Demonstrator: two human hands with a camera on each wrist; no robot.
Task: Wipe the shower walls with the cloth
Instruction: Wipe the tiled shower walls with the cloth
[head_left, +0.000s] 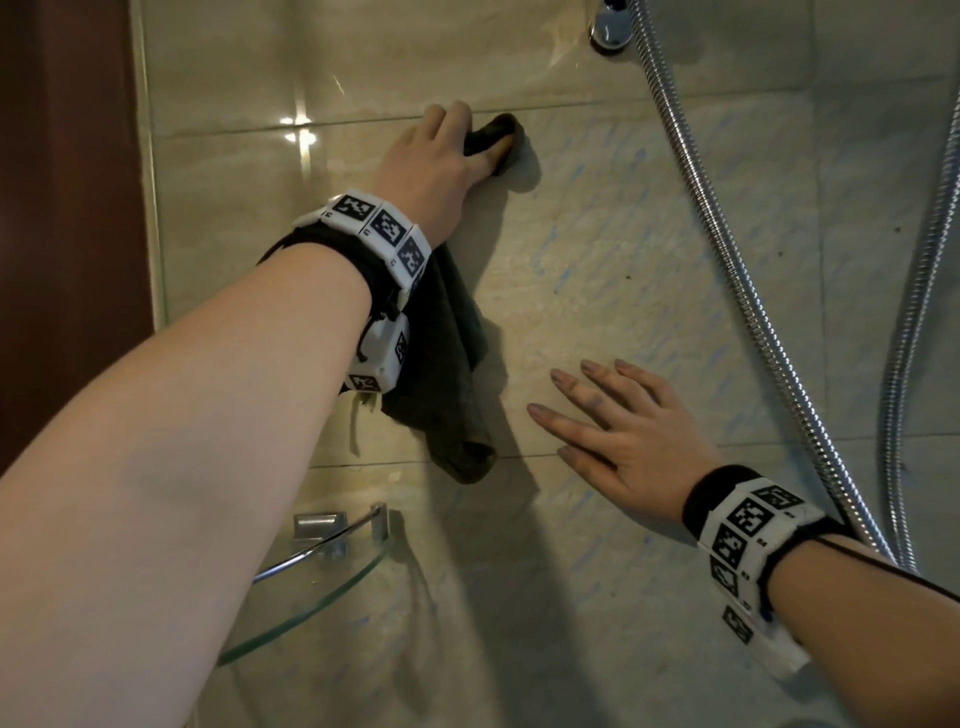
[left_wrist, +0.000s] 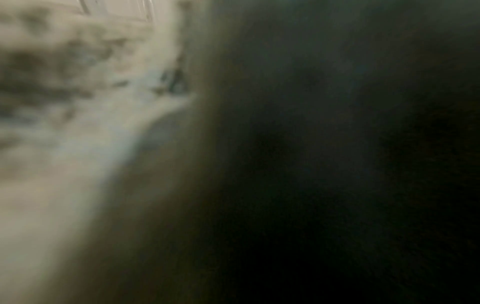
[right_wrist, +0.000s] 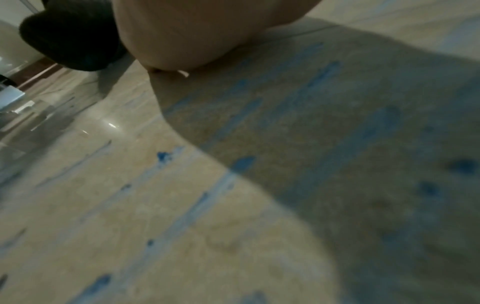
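In the head view my left hand (head_left: 447, 145) grips a dark grey cloth (head_left: 452, 364) and presses its bunched top against the beige tiled shower wall (head_left: 623, 249) at a grout line. The rest of the cloth hangs down under my wrist. My right hand (head_left: 618, 421) lies flat on the wall lower right, fingers straight and spread, holding nothing. Blue streaks (right_wrist: 226, 131) run across the tile around it. The right wrist view shows my palm's heel (right_wrist: 197, 35) on the wall and the cloth (right_wrist: 70, 37) beyond it. The left wrist view is dark and blurred, mostly cloth (left_wrist: 337, 164).
A chrome shower hose (head_left: 727, 244) runs diagonally down the right side, with a second loop (head_left: 914, 332) further right and a chrome fitting (head_left: 613, 26) at the top. A glass corner shelf (head_left: 322, 577) juts out at lower left. A brown door frame (head_left: 62, 208) borders the left.
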